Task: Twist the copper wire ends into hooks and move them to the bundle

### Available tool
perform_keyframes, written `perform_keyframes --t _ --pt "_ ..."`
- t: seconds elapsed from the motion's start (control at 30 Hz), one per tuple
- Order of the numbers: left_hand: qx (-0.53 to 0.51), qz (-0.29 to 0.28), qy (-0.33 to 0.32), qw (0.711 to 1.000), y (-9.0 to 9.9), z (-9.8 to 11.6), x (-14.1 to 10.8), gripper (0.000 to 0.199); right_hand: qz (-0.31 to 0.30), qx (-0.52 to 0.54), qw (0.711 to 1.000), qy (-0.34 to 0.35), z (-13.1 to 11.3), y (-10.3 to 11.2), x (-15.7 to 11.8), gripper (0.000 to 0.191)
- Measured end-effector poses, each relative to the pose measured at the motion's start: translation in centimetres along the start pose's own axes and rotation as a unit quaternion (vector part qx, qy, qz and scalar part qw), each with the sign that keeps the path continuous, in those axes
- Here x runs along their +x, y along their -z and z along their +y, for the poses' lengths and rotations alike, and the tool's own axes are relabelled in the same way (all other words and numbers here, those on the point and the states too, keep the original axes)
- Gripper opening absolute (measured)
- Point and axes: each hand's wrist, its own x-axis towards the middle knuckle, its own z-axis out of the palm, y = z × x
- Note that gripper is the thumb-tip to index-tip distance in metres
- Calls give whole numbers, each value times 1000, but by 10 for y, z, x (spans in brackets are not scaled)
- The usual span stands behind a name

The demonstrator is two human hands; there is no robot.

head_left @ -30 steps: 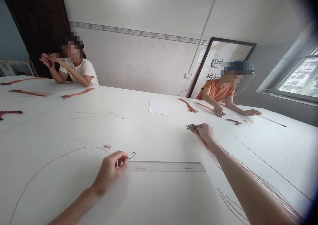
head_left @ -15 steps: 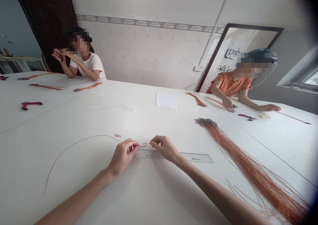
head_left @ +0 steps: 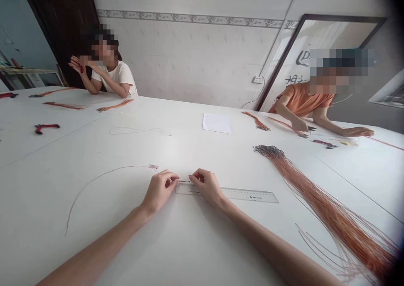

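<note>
Pinching the fish hook [head_left: 184,181] lightly, clear of its point, should steady it: the left hand [head_left: 157,192] closes its fingertips on the shank end, the right hand [head_left: 208,188] seemingly on the bend, just beyond the ruler's [head_left: 249,194] left end.

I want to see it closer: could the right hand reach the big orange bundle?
Probably yes: only bare table lies between the right hand and the orange bundle, though that hand is busy at the dark hook.
</note>
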Motion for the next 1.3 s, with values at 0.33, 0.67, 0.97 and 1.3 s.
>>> perform_keyframes --t 0.33,0.67,0.97,1.3 --pt "35 -1 0 999 -3 -5 1 18 2 -79 995 67 3 0 -2 18" --pt "47 -1 -3 999 -3 -3 1 18 2 -90 992 90 5 -2 -2 20" --pt "47 2 -14 999 -4 -4 0 18 -3 -90 992 83 5 -3 -2 20" --pt "50 -1 -3 999 -4 -6 0 17 -5 -91 992 82 5 0 -2 20"
